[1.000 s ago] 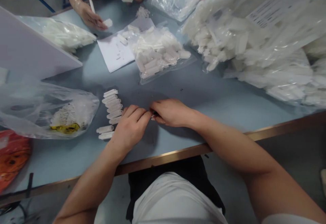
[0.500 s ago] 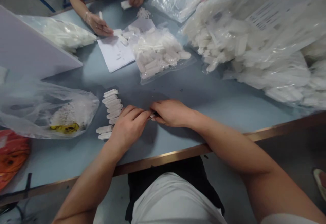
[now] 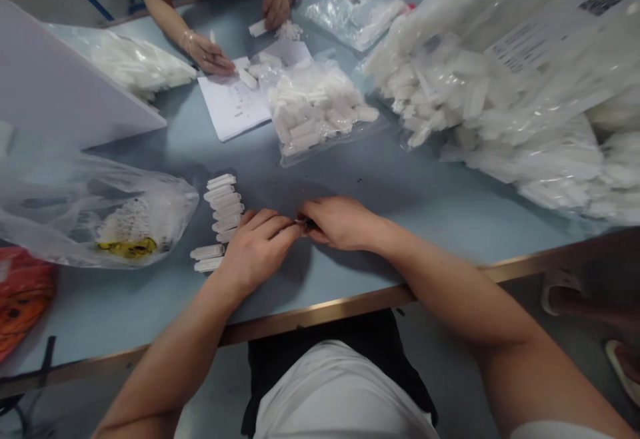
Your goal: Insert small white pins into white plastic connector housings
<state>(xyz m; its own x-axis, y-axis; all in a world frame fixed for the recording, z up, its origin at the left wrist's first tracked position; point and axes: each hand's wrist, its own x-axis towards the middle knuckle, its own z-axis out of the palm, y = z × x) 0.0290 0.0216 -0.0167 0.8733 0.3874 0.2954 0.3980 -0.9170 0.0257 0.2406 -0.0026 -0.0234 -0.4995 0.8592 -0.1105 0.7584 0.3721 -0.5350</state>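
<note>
The fingers (image 3: 316,231) of the right hand (image 3: 341,223) are closed on a small shiny piece (image 3: 304,223), too small to make out clearly. The fingertips (image 3: 287,229) of the left hand (image 3: 256,250) reach toward it from the left, though I cannot tell whether they grip it too. Just left of the left hand, a row of white plastic pieces (image 3: 224,207) lies side by side on the pale blue counter (image 3: 425,226), with two more white pieces (image 3: 207,258) at its near end. Further left sits a clear plastic bag (image 3: 60,219) of white bits, with some yellow inside, beside an orange bag (image 3: 23,299). Toward the far side lie a sheet of paper (image 3: 230,104) and a full bag of white pieces (image 3: 315,116). A large heap of bagged white pieces (image 3: 490,106) fills the right. At the far edge, a co-worker's hands (image 3: 207,54) work beside the paper.
</note>
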